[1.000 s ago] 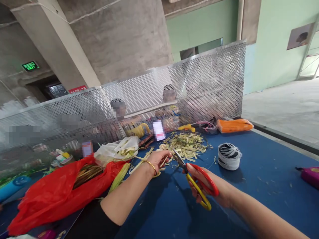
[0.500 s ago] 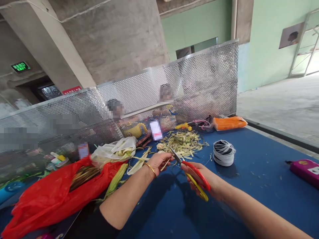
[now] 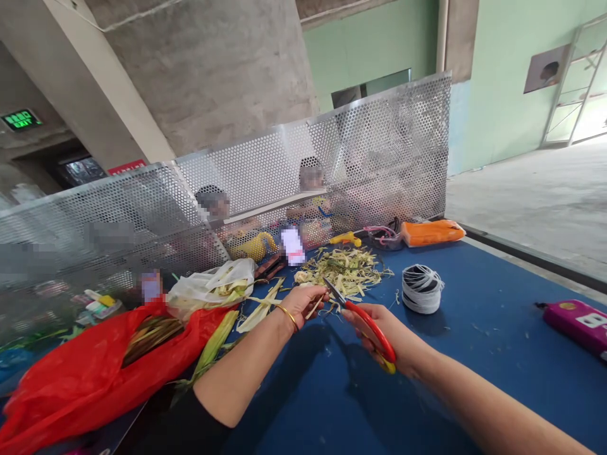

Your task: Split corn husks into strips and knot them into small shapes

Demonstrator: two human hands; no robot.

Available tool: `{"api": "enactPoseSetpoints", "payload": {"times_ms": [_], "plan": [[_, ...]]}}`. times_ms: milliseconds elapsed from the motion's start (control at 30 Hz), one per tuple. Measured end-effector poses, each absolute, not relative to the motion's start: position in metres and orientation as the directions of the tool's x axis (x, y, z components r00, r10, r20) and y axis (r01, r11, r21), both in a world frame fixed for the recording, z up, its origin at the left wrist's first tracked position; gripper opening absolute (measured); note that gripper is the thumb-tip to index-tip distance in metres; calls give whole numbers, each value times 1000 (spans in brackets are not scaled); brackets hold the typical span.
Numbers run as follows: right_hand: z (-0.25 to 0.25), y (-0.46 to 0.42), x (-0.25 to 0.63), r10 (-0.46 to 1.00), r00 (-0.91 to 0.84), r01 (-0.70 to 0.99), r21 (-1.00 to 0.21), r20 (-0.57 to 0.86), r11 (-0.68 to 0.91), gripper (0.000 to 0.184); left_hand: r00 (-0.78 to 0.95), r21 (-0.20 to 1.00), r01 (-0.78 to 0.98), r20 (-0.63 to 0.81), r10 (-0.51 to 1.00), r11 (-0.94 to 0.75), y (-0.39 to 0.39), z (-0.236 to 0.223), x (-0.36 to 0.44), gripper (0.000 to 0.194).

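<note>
My right hand point(image 3: 374, 325) is wrapped round the handles of red and yellow scissors point(image 3: 377, 335), whose blades point up and left. Pinched in my left hand point(image 3: 307, 303) is a thin piece of dried husk point(image 3: 315, 307); the scissor tips are close by its upper end, and I cannot tell whether they touch it. Just beyond both hands lies a loose pile of cut husk scraps point(image 3: 348, 268). Longer pale husk strips point(image 3: 260, 309) and a green-yellow husk point(image 3: 215, 341) lie left of my left wrist.
A red plastic bag point(image 3: 80, 373) with dried stalks and a white plastic bag point(image 3: 213, 287) lie left. Right are a roll of white cord point(image 3: 422, 289), a purple case point(image 3: 576, 322) and an orange packet point(image 3: 431, 232). A perforated metal screen point(image 3: 265, 164) borders the back; people sit behind it.
The scissors have closed, their handles coming together in my right hand. My left hand stays near the blades with the husk piece. The whole view has shifted slightly.
</note>
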State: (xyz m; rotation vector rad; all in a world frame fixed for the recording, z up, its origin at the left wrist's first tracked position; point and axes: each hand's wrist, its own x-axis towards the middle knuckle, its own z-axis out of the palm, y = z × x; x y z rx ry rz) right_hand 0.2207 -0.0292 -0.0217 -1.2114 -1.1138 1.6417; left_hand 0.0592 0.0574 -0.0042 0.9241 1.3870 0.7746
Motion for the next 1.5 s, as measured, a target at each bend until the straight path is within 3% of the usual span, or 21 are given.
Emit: {"api": "enactPoseSetpoints", "payload": {"times_ms": [200, 367, 600, 1000, 1267, 1500], "plan": [[-28, -23, 222, 991, -69, -173, -977, -116, -127, 43, 106, 889, 44, -458, 883, 455, 52, -1, 54, 11], [-24, -26, 223, 997, -78, -221, -975, 8, -10, 47, 209, 883, 4, -459, 863, 469, 28, 3, 40, 18], [-20, -28, 226, 981, -180, 47, -996, 65, 75, 71, 199, 915, -62, -380, 903, 399, 0, -8, 22, 23], [-7, -23, 246, 954, -298, 490, -863, -29, 127, 72, 204, 925, -91, -346, 916, 370, 2, -15, 11, 27], [0, -24, 256, 936, -352, 594, -778, -21, 206, 65, 96, 941, -53, -327, 940, 333, 7, -14, 7, 21], [-11, -24, 251, 907, -418, 638, -725, -41, 261, 61, 123, 957, 24, -289, 949, 288, 6, -15, 10, 13]]}}
